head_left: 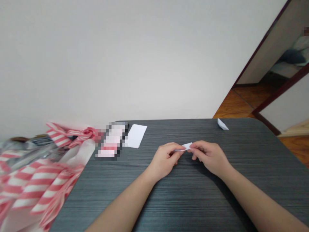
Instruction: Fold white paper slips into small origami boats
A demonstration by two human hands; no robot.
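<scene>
Our dark grey table (pixel 265 151) carried a white paper sheet (pixel 136 136), a blurred item (pixel 111 140), and a small folded paper (pixel 222 124) near its far edge.

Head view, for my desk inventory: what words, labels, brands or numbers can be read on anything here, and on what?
No text can be read. The pixelated object is too blurred to read. The small white paper pinched by the left hand and right hand, the white sheet and the red-striped bag show no legible text.

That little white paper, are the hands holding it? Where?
Yes. The left hand and right hand pinch the white paper at its two ends with their fingers.
</scene>
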